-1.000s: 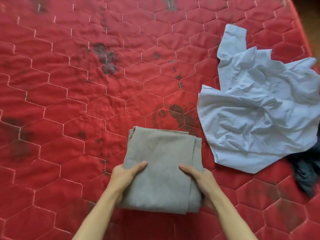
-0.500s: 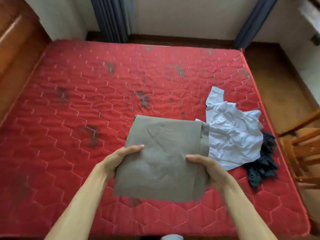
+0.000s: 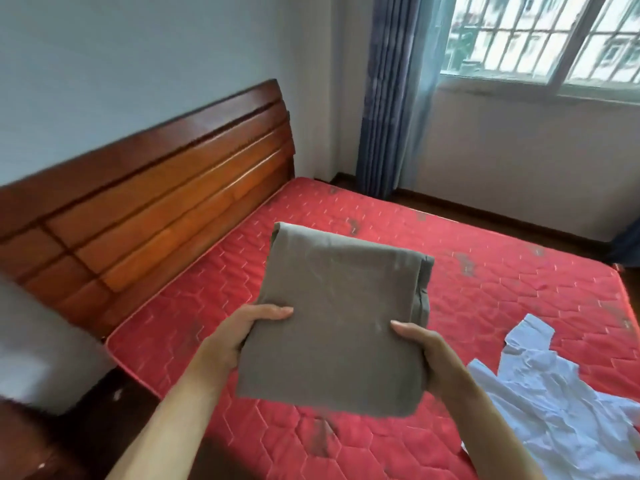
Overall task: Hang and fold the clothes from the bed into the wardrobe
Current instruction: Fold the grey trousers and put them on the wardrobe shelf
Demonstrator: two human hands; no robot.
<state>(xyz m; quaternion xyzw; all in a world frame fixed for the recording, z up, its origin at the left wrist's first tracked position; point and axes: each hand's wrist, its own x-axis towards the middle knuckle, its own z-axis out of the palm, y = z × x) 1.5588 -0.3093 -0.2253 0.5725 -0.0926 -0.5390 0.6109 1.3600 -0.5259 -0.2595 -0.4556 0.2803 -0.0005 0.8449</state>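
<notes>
Head camera looks down over the foot-side of a bed, where the folded grey-brown garment point(image 3: 343, 327) is held up in the air above the red quilted mattress point(image 3: 485, 271), touching nothing but the two hands. The left hand point(image 3: 239, 337) grips its left edge and the right hand point(image 3: 426, 351) its right edge. Each thumb lies flat on top of the cloth, and the other fingers are tucked beneath it and hidden, so each hand is pinching the stack between thumb and fingers. The folded layers show as a thick edge on the right side.

A crumpled light blue shirt point(image 3: 554, 393) lies on the mattress to the right, not yet dealt with. The wooden headboard point(image 3: 156, 202) stands to the left, and a blue curtain point(image 3: 391, 98) hangs beside the barred window point(image 3: 554, 36). A blurred grey shape point(image 3: 41, 348) at the left edge cannot be identified. The wardrobe is not in view.

The step in hand looks like carrying this folded piece to the wardrobe. To do it well, keep the stack level and the pinch even on both sides, so the layers do not slide apart or sag in the middle. Supporting it from below with spread fingers would help more than squeezing the edges. At the shelf, lead with the closed fold, set the far end down first, then draw the fingers out sideways rather than pulling back, so the folds stay square. The loose layered edge on the right is the likeliest part to splay.
</notes>
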